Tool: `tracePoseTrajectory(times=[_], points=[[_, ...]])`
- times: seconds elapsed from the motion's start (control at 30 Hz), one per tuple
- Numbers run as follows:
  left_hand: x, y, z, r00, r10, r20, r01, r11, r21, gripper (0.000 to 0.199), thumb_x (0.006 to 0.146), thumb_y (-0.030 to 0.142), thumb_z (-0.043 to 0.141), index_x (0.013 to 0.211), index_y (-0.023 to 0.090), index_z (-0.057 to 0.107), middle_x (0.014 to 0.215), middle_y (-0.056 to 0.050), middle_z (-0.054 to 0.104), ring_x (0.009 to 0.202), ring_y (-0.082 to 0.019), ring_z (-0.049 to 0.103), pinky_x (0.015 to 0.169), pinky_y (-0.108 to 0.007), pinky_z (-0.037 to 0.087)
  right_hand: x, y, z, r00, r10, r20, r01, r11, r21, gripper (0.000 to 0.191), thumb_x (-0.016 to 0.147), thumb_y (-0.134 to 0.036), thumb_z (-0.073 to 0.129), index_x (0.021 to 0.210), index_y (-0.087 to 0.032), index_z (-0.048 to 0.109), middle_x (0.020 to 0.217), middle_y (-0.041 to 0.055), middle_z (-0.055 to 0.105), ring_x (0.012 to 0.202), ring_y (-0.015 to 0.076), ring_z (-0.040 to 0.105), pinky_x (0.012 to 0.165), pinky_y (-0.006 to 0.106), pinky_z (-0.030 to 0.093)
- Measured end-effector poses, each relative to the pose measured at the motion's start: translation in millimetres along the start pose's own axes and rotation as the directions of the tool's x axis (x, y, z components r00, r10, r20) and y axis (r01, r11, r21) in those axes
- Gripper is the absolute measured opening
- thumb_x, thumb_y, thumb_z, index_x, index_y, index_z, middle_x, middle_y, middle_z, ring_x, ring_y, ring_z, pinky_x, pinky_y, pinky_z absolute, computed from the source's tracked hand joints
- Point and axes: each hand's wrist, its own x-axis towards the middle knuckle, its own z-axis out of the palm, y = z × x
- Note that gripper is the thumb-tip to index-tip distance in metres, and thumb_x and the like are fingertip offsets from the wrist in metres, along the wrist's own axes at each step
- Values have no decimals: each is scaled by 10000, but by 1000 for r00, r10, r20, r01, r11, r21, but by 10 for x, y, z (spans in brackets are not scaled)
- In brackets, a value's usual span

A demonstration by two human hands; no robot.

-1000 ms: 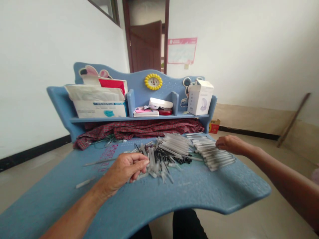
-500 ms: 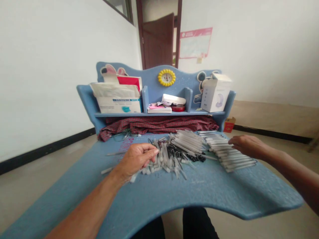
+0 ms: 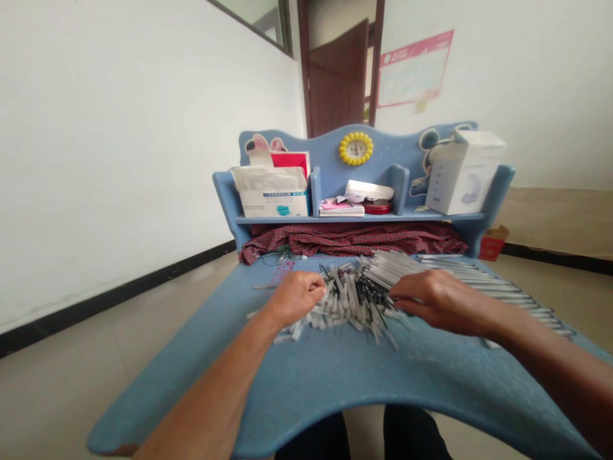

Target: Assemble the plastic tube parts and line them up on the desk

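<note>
My left hand (image 3: 297,296) is closed in a pinch at the left side of a heap of loose pen parts; whatever it may hold is hidden. Clear pen caps (image 3: 330,313) lie jumbled beside its fingertips. My right hand (image 3: 426,297), knuckles up, has its fingers drawn together over the heap's right side, and their contents are hidden. Small black pen parts (image 3: 371,291) lie between the hands. Behind the right hand is a stack of clear pen barrels (image 3: 390,267). A row of pens (image 3: 517,295) lies side by side, partly covered by my right forearm.
The blue table (image 3: 335,377) has a curved front edge. Crumpled red checked cloth (image 3: 354,239) lies below the back shelf. On that shelf stand a mask box (image 3: 272,201), a white box (image 3: 462,176) and a round red tin (image 3: 377,208). A yellow flower-shaped clock (image 3: 355,149) hangs above.
My right hand has moved left from the row of pens to the right side of the heap. My left hand stays pinched beside the caps. The view has turned left.
</note>
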Motion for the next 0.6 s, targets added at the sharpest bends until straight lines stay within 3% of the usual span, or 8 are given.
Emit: tracePoseTrajectory(times=[0.07, 0.17, 0.37, 0.6], points=[[-7, -28, -14, 999, 45, 30, -48, 990, 133, 177, 717, 196, 482, 664, 135, 640, 533, 24, 507, 509, -100, 461, 505, -202, 315, 162, -108, 37, 997, -47, 66, 45, 999, 29, 223, 880, -257, 447, 770, -179, 624, 723, 38, 656, 680, 123, 586, 632, 215, 376], [-27, -51, -45, 996, 84, 42, -93, 948, 304, 179, 707, 154, 491, 722, 151, 669, 649, -8, 573, 589, -121, 519, 576, -220, 353, 342, -201, 142, 994, -88, 67, 85, 995, 45, 214, 872, -244, 462, 725, -173, 600, 705, 32, 644, 668, 118, 569, 622, 216, 355], [-66, -58, -49, 992, 60, 113, -107, 871, 479, 193, 733, 200, 532, 845, 209, 688, 804, -36, 595, 706, -164, 563, 623, -250, 375, 438, -115, 452, 991, -47, -128, 59, 993, 99, 238, 886, -213, 419, 760, -162, 614, 701, 35, 629, 636, 111, 553, 611, 215, 355], [-64, -68, -12, 984, 63, 169, -140, 858, 494, 169, 753, 226, 537, 849, 209, 675, 814, -33, 580, 693, -159, 556, 603, -246, 361, 319, 33, 590, 967, 49, -248, 4, 978, 207, 217, 871, -200, 438, 793, -167, 638, 698, 29, 635, 643, 115, 576, 629, 211, 395]])
